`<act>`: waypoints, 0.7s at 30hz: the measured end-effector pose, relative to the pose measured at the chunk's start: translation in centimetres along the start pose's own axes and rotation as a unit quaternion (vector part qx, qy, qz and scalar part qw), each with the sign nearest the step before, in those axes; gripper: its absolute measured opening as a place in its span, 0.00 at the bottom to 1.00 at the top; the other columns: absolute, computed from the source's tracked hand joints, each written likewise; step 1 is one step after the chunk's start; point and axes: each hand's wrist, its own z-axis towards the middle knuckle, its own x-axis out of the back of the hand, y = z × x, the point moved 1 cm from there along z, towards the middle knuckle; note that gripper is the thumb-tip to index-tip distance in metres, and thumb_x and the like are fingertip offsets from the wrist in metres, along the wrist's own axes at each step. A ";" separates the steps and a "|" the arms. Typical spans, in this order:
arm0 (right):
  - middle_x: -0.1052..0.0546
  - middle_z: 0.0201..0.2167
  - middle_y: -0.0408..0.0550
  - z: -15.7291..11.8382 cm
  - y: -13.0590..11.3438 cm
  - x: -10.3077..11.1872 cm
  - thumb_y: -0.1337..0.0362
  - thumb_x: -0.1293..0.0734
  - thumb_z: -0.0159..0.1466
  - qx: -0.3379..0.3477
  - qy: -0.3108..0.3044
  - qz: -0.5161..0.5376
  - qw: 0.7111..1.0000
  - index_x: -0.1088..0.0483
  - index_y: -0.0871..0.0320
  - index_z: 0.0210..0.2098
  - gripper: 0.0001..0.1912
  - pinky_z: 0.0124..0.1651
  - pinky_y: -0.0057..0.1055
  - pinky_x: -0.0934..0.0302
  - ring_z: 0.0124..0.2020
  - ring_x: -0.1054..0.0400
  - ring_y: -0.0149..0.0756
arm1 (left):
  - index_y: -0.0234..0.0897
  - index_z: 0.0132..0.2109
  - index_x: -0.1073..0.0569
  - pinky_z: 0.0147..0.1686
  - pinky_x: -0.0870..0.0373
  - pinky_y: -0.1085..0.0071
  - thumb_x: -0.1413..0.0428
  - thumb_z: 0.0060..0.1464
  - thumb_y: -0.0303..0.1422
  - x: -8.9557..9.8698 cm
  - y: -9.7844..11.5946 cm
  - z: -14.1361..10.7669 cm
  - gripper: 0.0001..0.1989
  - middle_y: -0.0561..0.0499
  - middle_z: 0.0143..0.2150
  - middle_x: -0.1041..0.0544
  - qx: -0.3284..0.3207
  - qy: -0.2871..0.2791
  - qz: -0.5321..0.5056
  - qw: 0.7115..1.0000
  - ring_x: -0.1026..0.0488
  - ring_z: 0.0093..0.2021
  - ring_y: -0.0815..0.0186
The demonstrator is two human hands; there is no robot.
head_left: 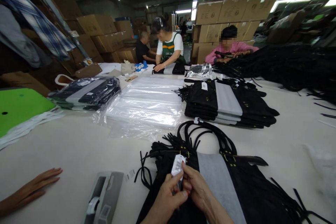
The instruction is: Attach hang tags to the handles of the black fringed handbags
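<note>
Both hands meet over a black bag with fringe, looped handles and a grey-white band, lying on top of others like it. A white tag stands up between my fingers. My left hand is closed, its thumb and forefinger pinching the tag's lower part. Beside it, my right hand is also closed, thumb and fingers at the tag's right edge. The tag's lower end is hidden by my fingers. Left of the bags, a grey dispenser rests on the table.
A co-worker's hand lies at the left. Clear plastic bags spread across the table, between wrapped bags and a folded black stack. Several people work behind. A green board sits far left.
</note>
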 end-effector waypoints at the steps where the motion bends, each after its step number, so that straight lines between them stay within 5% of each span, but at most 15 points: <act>1: 0.42 0.11 0.33 -0.4 0.0 0.0 0.48 0.28 0.44 0.011 -0.028 -0.012 0.999 0.38 0.61 0.23 0.23 0.16 0.20 0.64 0.11 0.57 0.17 | 0.37 0.54 0.33 0.19 0.42 0.76 0.41 0.39 0.41 0.1 0.4 0.0 0.32 0.48 0.38 0.39 0.011 0.010 -0.024 1.000 0.38 0.29 0.70; 4: 0.37 0.14 0.35 -1.3 0.1 -0.3 0.49 0.33 0.52 0.063 -0.099 -0.055 0.992 0.36 0.61 0.30 0.20 0.17 0.21 0.59 0.13 0.52 0.19 | 0.36 0.51 0.31 0.21 0.46 0.77 0.41 0.40 0.43 0.5 2.0 -0.2 0.30 0.50 0.31 0.37 0.044 -0.009 -0.115 0.992 0.37 0.30 0.68; 7: 0.35 0.15 0.37 -1.6 0.6 -0.7 0.46 0.38 0.56 0.119 -0.086 -0.137 0.980 0.36 0.60 0.30 0.21 0.16 0.22 0.59 0.12 0.50 0.21 | 0.33 0.48 0.29 0.21 0.49 0.77 0.42 0.42 0.45 0.7 3.2 0.0 0.27 0.53 0.24 0.39 0.056 -0.022 -0.154 0.986 0.38 0.27 0.69; 13: 0.32 0.19 0.39 -1.6 0.5 0.0 0.47 0.36 0.53 0.229 0.016 -0.238 0.944 0.35 0.60 0.38 0.24 0.17 0.23 0.54 0.14 0.45 0.23 | 0.29 0.31 0.25 0.22 0.50 0.76 0.42 0.39 0.52 1.1 2.9 1.4 0.26 0.54 0.22 0.39 0.020 0.091 -0.046 0.995 0.43 0.24 0.71; 16: 0.34 0.18 0.38 -1.7 0.0 0.6 0.50 0.35 0.53 0.254 0.048 -0.239 0.936 0.35 0.61 0.38 0.21 0.20 0.24 0.49 0.16 0.43 0.26 | 0.30 0.31 0.25 0.25 0.46 0.74 0.44 0.40 0.53 2.0 2.9 1.5 0.27 0.51 0.24 0.34 0.009 0.142 0.013 0.990 0.39 0.27 0.68; 21: 0.27 0.41 0.52 -4.5 -1.7 3.7 0.52 0.35 0.53 0.266 0.094 -0.320 0.905 0.36 0.58 0.47 0.26 0.33 0.34 0.36 0.31 0.31 0.37 | 0.33 0.39 0.25 0.42 0.38 0.66 0.49 0.46 0.49 3.6 2.9 -2.0 0.24 0.45 0.39 0.26 -0.015 0.162 0.159 0.974 0.33 0.42 0.57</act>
